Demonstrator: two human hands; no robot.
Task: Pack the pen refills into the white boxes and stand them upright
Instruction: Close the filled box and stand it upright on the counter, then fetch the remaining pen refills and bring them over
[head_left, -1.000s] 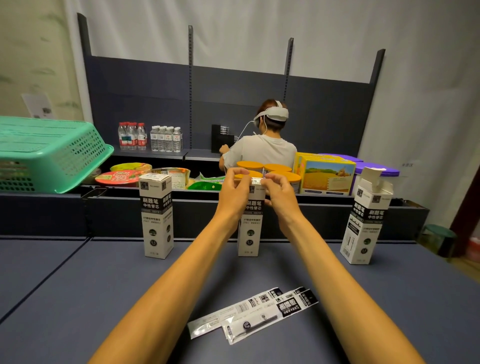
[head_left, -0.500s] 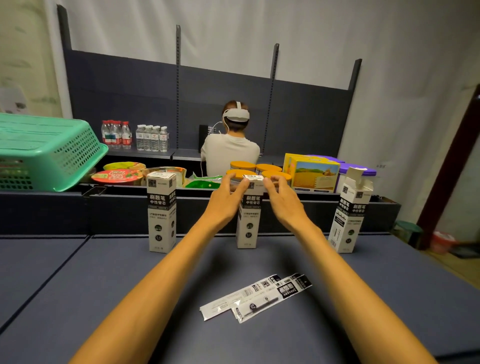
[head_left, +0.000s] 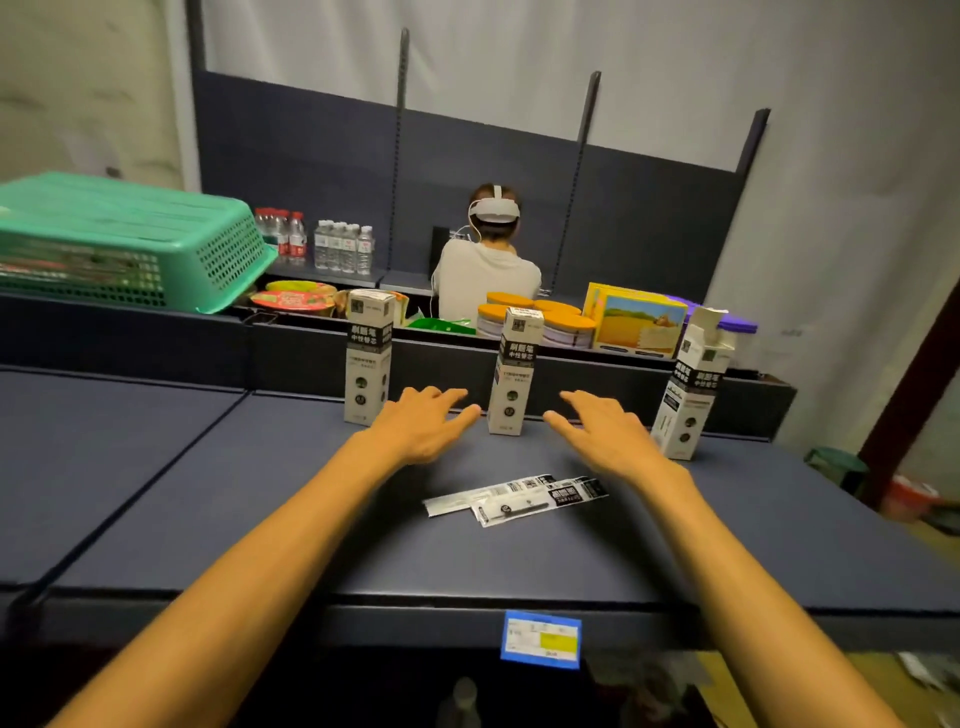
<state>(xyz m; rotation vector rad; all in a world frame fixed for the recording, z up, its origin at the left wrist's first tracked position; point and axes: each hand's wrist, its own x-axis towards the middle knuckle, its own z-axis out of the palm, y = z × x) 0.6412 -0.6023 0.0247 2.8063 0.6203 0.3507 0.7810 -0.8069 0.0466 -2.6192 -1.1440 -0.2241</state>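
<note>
Three white boxes with black labels stand upright along the back of the dark blue table (head_left: 208, 493). The left box (head_left: 367, 358) and the middle box (head_left: 516, 370) have their tops closed. The right box (head_left: 693, 384) has its top flap standing open. Two packaged pen refills (head_left: 519, 501) lie flat on the table, nearer to me than the middle box. My left hand (head_left: 423, 425) hovers open just left of the middle box, fingers spread, holding nothing. My right hand (head_left: 602, 431) hovers open just right of that box, also empty.
A green plastic basket (head_left: 119, 244) sits upturned on the ledge at the back left. Behind the ledge are food tubs, orange-lidded jars (head_left: 535, 317), a yellow carton (head_left: 641, 319) and water bottles (head_left: 337, 247). A person with a headset (head_left: 488, 260) sits with their back to me. A blue price tag (head_left: 540, 639) marks the table's front edge.
Both hands have let go of the middle box's top, dropped down and drawn back to either side of it with fingers spread. The middle box now stands closed. The camera has tilted down.
</note>
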